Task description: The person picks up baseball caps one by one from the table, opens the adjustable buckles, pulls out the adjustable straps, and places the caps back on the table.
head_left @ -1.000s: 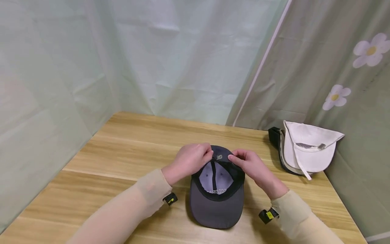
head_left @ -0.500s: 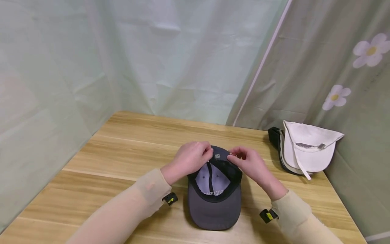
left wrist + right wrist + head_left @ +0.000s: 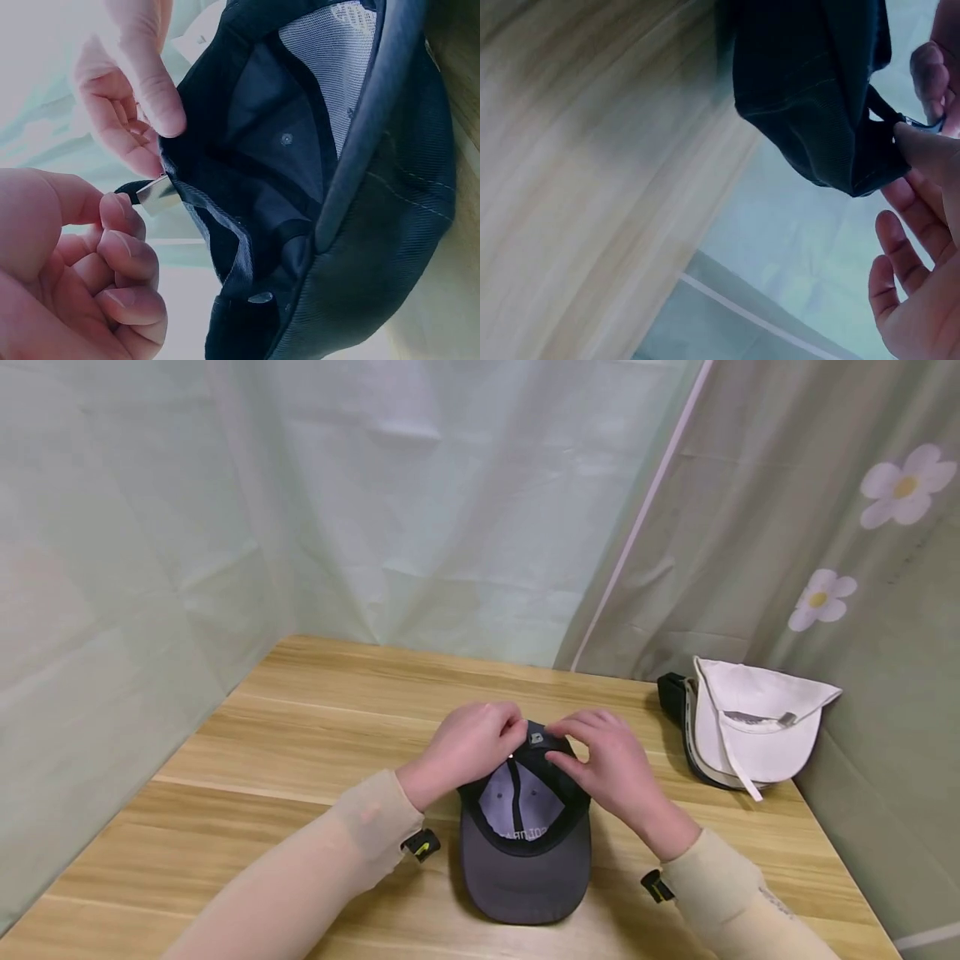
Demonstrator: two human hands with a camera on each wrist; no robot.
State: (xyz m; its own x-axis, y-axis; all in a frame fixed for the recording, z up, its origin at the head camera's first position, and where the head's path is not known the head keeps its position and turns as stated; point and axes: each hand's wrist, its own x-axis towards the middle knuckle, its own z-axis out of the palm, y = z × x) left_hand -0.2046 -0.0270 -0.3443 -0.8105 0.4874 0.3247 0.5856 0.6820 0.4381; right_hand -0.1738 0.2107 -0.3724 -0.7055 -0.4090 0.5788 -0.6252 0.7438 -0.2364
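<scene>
A dark grey cap (image 3: pixel 525 868) lies upside down on the wooden table (image 3: pixel 300 735), brim toward me. Both hands work at its back strap, where a small metal buckle (image 3: pixel 536 738) shows. My left hand (image 3: pixel 487 743) has its fingers curled and pinches the strap end beside the buckle (image 3: pixel 157 195). My right hand (image 3: pixel 600 760) arches over the cap's back edge, thumb pressed on the inside of the rim (image 3: pixel 150 97) and fingers behind it. The right wrist view shows the cap's outer fabric (image 3: pixel 810 82) and my thumb next to the buckle (image 3: pixel 922 124).
A white cap (image 3: pixel 750 727) rests on a black-edged one (image 3: pixel 671 693) at the table's back right corner. Pale green curtains close off the back and left; a flowered curtain (image 3: pixel 825 527) hangs at the right.
My right hand has moved left and over the cap's back edge, closing in on the left hand. The cap has shifted slightly left.
</scene>
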